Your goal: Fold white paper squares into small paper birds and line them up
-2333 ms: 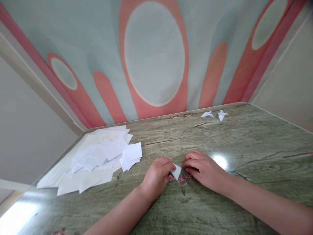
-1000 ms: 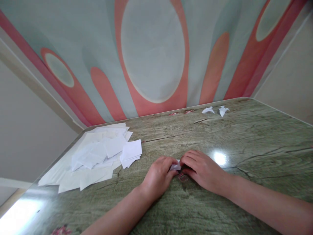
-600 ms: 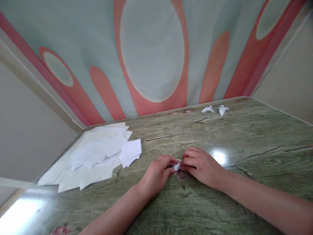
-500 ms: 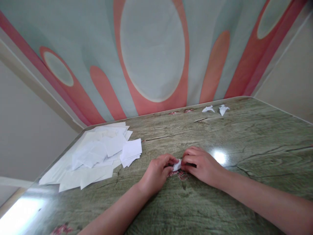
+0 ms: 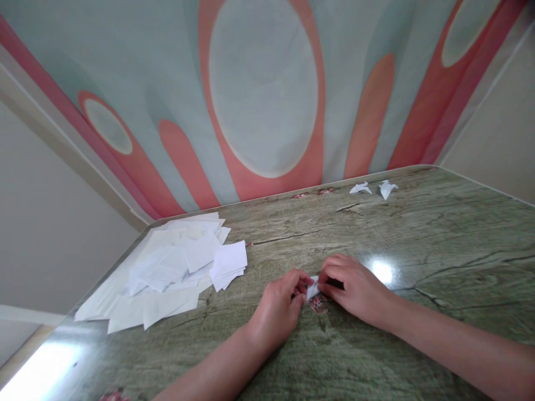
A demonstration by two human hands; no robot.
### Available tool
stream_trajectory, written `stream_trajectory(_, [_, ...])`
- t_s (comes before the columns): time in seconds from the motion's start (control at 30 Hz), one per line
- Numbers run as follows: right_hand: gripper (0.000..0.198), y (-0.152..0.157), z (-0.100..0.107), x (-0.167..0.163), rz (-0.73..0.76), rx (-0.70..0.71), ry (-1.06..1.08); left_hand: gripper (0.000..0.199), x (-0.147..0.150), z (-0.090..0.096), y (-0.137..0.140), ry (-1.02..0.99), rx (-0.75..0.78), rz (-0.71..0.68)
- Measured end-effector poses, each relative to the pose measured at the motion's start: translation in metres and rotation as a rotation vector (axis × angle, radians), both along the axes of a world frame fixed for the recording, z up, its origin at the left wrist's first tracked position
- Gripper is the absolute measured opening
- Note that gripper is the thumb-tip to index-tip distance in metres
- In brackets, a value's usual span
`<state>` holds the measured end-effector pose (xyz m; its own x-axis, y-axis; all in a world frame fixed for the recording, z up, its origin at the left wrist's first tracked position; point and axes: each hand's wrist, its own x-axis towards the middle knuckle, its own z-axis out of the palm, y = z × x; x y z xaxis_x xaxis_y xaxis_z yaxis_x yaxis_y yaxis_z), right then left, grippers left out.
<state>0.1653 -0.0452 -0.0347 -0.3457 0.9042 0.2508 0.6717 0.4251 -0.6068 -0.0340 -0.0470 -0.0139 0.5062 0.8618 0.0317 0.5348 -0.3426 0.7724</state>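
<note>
A small folded piece of white paper (image 5: pixel 312 289) is between my hands, just above or on the wood-grain table (image 5: pixel 288 223). My left hand (image 5: pixel 282 301) pinches its left side with thumb and fingers. On the other side, my right hand (image 5: pixel 349 284) closes its fingertips on the paper's right edge. The fingers cover part of the paper, so its full shape is hidden.
Left of my hands lies a spread pile of white paper sheets (image 5: pixel 171 306), with a small stack of paper squares (image 5: pixel 229 262) beside it. Two folded paper birds (image 5: pixel 360 188) (image 5: pixel 387 190) rest near the back edge, below a patterned wall (image 5: pixel 267 89).
The view has shifted slightly, so everything sits a little lower and further right. My left hand has turned a bit around the folded paper; both hands keep hold of it.
</note>
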Motion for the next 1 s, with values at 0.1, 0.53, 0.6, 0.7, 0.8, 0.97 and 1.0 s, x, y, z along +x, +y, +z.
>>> stream_trajectory(0.1, [0.01,0.001,-0.001,0.0,-0.035,-0.026,-0.003,0.023,0.002,0.001,-0.003,-0.003,-0.006,0.004])
stream_trajectory(0.53, [0.013,0.005,0.003,0.0,-0.023,-0.063,-0.047,0.025,0.014,-0.002,-0.001,-0.097,-0.07,0.125])
stream_trajectory(0.6, [0.013,0.006,0.002,0.0,-0.019,-0.07,-0.049,0.028,0.015,-0.001,0.0,-0.097,-0.093,0.121])
stream_trajectory(0.7, [0.014,0.007,0.002,0.0,-0.015,-0.077,-0.049,0.032,0.015,0.0,0.0,-0.061,-0.126,0.107])
stream_trajectory(0.8, [0.016,0.007,0.002,0.0,-0.01,-0.072,-0.056,0.033,0.015,0.001,0.001,0.006,-0.132,0.099])
stream_trajectory(0.97, [0.017,0.007,0.004,0.0,-0.009,-0.061,-0.08,0.027,0.014,0.0,0.001,0.052,-0.096,0.122])
stream_trajectory(1.0, [0.017,0.007,0.005,-0.001,-0.01,-0.057,-0.082,0.026,0.014,0.0,0.001,0.055,-0.085,0.127])
